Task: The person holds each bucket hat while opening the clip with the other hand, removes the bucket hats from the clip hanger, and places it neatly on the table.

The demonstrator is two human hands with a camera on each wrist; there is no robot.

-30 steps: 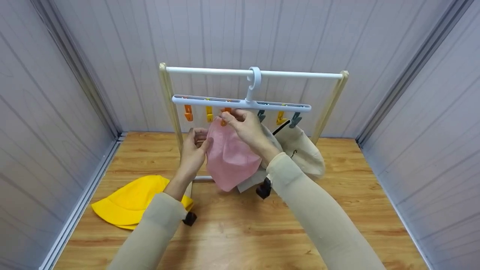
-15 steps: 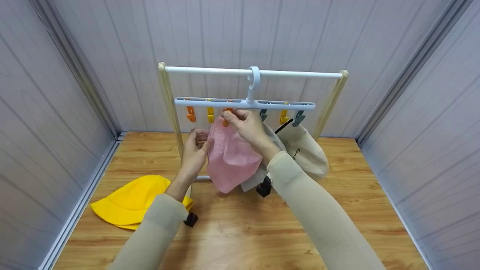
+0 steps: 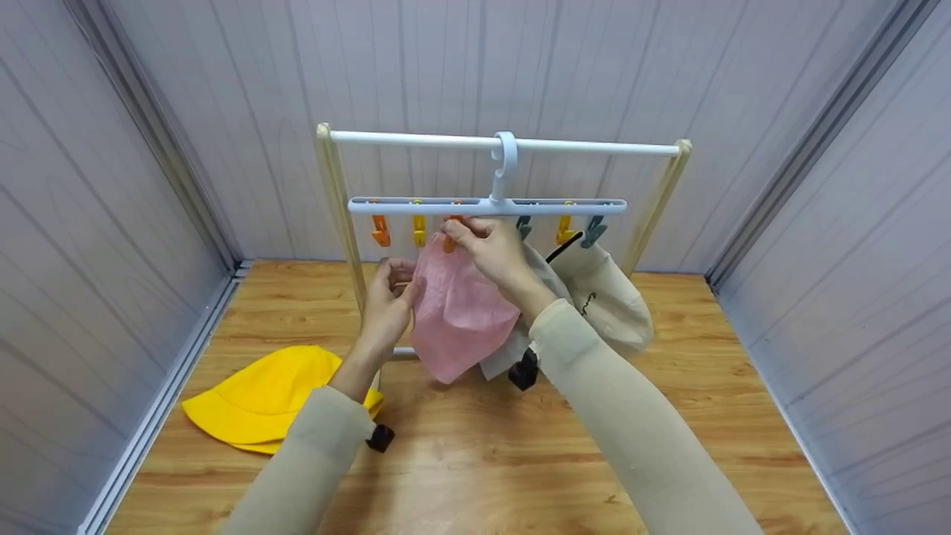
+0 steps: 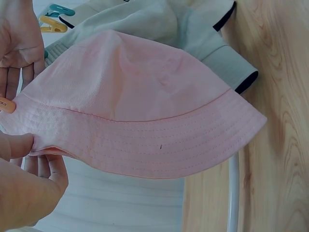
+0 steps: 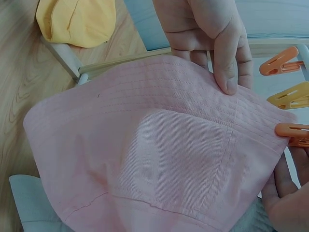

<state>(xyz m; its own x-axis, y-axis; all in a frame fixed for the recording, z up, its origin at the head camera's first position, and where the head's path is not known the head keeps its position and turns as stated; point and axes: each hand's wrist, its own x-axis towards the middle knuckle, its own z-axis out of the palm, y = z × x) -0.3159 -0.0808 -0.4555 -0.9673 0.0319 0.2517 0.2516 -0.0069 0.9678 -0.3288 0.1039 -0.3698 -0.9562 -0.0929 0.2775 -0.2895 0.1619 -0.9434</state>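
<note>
A pink bucket hat (image 3: 461, 319) hangs brim edge up below the white clip hanger (image 3: 423, 206). My left hand (image 3: 388, 301) pinches the hat's brim on its left side, thumb in front and fingers behind, as the right wrist view shows. My right hand (image 3: 490, 249) is up under the hanger bar, its thumb and fingers pinching an orange clothespin (image 3: 449, 244). That clothespin's tip (image 5: 287, 130) lies over the corner of the brim in the right wrist view. Part of the right hand's fingers is hidden behind the hat.
Beside the pink hat hang a grey hat (image 4: 145, 21) and a cream hat (image 3: 609, 297), the latter from a dark green clothespin (image 3: 593, 232). Further left, an orange (image 3: 380, 232) and a yellow clothespin (image 3: 419, 230) hold nothing. A yellow hat (image 3: 260, 394) lies on the wooden floor.
The hanger has swung slightly right and levelled, carrying its clothespins and the hats along. Both hands keep their hold, nearly still.
</note>
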